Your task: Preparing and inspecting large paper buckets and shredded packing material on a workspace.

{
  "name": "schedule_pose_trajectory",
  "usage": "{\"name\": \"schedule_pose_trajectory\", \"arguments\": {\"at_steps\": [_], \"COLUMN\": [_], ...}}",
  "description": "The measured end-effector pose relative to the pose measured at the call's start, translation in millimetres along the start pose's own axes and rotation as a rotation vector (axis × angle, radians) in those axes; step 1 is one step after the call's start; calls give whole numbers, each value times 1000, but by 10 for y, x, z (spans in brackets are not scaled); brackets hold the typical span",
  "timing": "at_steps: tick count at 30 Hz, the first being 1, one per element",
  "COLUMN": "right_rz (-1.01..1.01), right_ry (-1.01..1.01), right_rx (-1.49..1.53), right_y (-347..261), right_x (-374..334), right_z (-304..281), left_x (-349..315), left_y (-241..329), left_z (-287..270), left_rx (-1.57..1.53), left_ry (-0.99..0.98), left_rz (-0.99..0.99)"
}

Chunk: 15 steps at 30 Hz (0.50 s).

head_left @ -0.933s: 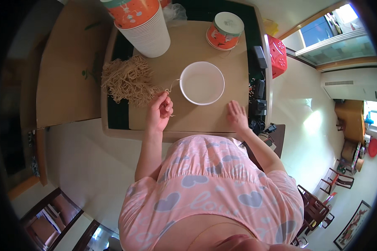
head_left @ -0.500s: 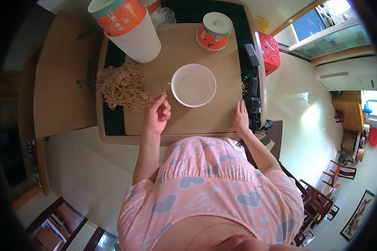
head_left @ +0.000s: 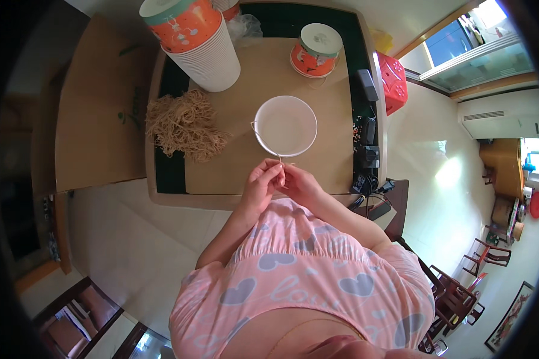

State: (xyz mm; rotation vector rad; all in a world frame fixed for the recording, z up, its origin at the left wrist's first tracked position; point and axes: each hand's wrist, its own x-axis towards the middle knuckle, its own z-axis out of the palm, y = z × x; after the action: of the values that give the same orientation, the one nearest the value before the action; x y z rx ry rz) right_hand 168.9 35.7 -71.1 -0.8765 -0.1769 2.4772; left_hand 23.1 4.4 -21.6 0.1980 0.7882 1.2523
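A white paper bucket (head_left: 286, 127) stands mouth up on the brown board, its inside bare to view. From its left rim a thin tan cord (head_left: 265, 145) runs over the front of the opening to my fingers. My left hand (head_left: 262, 182) pinches this cord just below the bucket's near rim. Meeting it there, my right hand (head_left: 300, 183) has its fingertips pressed together on the cord's end. The exact grip between the fingertips is too small to make out. Left of the bucket lies a tangled heap of tan cords (head_left: 184, 125).
A tall stack of white paper buckets (head_left: 209, 63) rises at the far left. An orange and green bucket (head_left: 316, 51) sits upside down at the far right. Black power adapters (head_left: 370, 157) line the right table edge. A cardboard box (head_left: 102, 107) stands left, a red stool (head_left: 393, 84) right.
My left hand has moved right with the cord, from the bucket's left side to its front. My right hand has left the board's right edge and joined it at the cord.
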Motion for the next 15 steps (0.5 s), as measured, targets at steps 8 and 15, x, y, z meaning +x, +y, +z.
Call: {"name": "schedule_pose_trajectory", "arguments": {"at_steps": [8, 15], "right_rz": [-242, -527], "right_ry": [222, 291], "right_rx": [-34, -970], "right_y": [-317, -498], "right_x": [-236, -400], "right_z": [-43, 86], "left_x": [-68, 133], "left_y": [-144, -158], "left_z": [-302, 25], "left_rx": [126, 919], "left_ry": [115, 190], "left_rz": [-63, 533]}}
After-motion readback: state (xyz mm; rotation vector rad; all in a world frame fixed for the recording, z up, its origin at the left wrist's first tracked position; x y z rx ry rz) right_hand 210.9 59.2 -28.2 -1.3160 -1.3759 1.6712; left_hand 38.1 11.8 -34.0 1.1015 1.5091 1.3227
